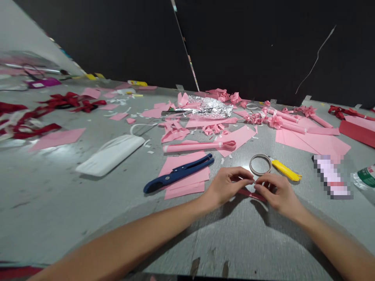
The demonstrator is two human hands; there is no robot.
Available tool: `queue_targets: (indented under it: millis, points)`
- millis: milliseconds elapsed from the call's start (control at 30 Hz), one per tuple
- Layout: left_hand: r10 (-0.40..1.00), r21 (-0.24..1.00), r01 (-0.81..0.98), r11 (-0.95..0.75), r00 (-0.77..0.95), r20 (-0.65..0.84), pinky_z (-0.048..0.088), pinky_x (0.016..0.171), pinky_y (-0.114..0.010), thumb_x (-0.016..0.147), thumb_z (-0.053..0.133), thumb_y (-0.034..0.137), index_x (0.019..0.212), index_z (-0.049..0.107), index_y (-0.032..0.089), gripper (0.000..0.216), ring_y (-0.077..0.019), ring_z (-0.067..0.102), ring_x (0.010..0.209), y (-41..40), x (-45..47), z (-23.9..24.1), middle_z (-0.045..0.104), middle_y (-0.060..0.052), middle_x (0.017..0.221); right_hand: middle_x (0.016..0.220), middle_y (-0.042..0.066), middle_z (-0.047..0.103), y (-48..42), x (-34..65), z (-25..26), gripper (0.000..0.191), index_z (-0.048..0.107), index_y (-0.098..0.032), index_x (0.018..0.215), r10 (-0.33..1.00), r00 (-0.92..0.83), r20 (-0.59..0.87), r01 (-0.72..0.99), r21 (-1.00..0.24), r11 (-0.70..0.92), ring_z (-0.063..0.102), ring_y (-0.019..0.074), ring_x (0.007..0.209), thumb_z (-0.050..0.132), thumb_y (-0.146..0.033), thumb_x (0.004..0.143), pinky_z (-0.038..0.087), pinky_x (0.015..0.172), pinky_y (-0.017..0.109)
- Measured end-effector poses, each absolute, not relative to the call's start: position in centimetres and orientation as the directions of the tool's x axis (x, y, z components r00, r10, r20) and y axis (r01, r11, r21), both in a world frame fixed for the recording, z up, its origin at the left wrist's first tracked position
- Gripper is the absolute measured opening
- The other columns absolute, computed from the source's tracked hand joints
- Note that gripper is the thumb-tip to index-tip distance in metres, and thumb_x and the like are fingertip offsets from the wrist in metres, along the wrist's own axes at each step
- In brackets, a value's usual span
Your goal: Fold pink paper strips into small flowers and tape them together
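Low over the grey table (pixel 58 203), my left hand (pixel 227 185) and my right hand (pixel 278 193) meet fingertip to fingertip. Both are pinched on a small red paper strip (pixel 252 194) that lies between them; its ends are hidden by my fingers. Just beyond my fingers sits a roll of thin tape (pixel 260 164). A yellow box cutter (pixel 285 170) lies to its right. Blue-handled scissors (pixel 178 173) rest on pink paper sheets (pixel 184 183) left of my left hand.
A rolled pink paper tube (pixel 199 146), a white face mask (pixel 109 155), crumpled foil (pixel 212 107) and several pink paper flowers (pixel 275 121) lie farther back. Red ribbon bows (pixel 67 100) sit at the far left. A bottle (pixel 365 177) stands at the right edge.
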State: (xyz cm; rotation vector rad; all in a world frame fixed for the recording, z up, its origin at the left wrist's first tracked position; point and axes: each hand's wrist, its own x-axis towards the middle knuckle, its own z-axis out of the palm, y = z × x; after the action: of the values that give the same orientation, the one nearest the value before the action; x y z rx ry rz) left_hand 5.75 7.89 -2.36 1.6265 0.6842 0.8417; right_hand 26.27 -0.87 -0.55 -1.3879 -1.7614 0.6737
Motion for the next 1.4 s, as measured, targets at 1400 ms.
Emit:
queue_targets:
  millis: [1400]
  points:
    - [0.053,0.106,0.018,-0.994,0.941,0.334,0.044,0.08,-0.04,0.109,0.067,0.032,0.113,0.072,0.018,0.015,-0.0237,0.066,0.091,7.9,4.8,-2.2,0.074,-0.007,0.103,0.065,-0.002,0.051,0.2,30.7,2.2,0.022,0.064,-0.022,0.069,0.886,-0.195,-0.421,0.659,-0.725,-0.199,0.044,0.0174,0.064,0.066,-0.031,0.089,0.03,0.062,0.034]
